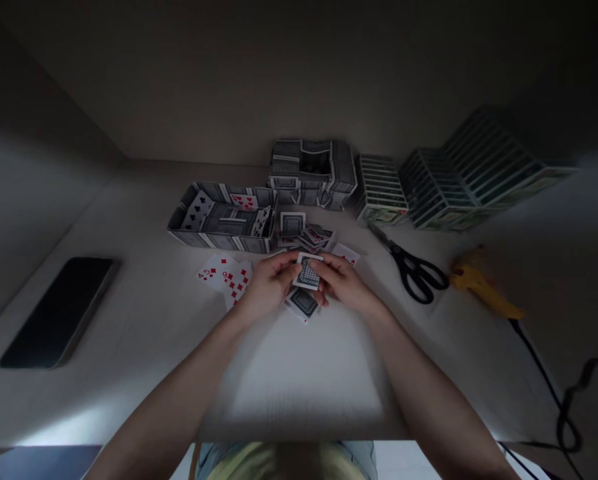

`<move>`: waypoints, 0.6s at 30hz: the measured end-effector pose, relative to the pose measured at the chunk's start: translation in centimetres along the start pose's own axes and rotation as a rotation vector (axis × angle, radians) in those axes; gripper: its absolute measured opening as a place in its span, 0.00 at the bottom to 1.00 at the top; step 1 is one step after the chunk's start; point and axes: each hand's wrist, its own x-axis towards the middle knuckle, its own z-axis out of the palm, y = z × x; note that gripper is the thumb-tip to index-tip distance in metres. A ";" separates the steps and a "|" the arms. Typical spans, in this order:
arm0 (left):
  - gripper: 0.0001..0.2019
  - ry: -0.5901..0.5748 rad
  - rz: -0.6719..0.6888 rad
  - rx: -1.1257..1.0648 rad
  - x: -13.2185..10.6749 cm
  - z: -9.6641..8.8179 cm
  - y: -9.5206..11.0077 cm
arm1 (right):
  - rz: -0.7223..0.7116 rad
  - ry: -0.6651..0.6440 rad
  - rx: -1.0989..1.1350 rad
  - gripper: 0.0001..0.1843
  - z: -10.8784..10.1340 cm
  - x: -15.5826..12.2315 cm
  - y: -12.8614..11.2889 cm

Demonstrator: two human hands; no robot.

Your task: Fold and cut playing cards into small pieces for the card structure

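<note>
Between my two hands is a small playing card (309,272), its patterned dark back facing up; I cannot tell whether more cards lie under it. My left hand (271,280) pinches its left edge with the thumb on top. From the other side, my right hand (345,283) grips the right edge, thumb also on the back. Just below them a face-down card (303,303) lies on the table. Loose cards (313,235) are heaped beyond my fingers. Face-up diamond cards (235,280) rest left of my left hand.
Behind the hands stand an open box made of cards (223,223) and a taller card structure (313,175). Slatted card-covered boxes (383,187) line the back right. Black scissors (413,270) and a yellow glue gun (486,290) with a cord lie right. A phone (59,313) lies left.
</note>
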 end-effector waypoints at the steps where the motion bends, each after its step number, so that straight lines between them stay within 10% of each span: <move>1: 0.15 0.023 0.027 0.104 0.0 -0.1 0.0 | -0.004 0.012 -0.009 0.14 0.1 0.0 0.0; 8: 0.17 0.070 0.198 0.900 -0.3 -0.8 0.0 | -0.017 0.072 0.013 0.16 0.4 -0.2 -0.5; 18: 0.17 0.067 0.211 0.957 -0.4 -0.8 -0.3 | 0.061 -0.177 0.182 0.24 -0.2 -0.2 0.0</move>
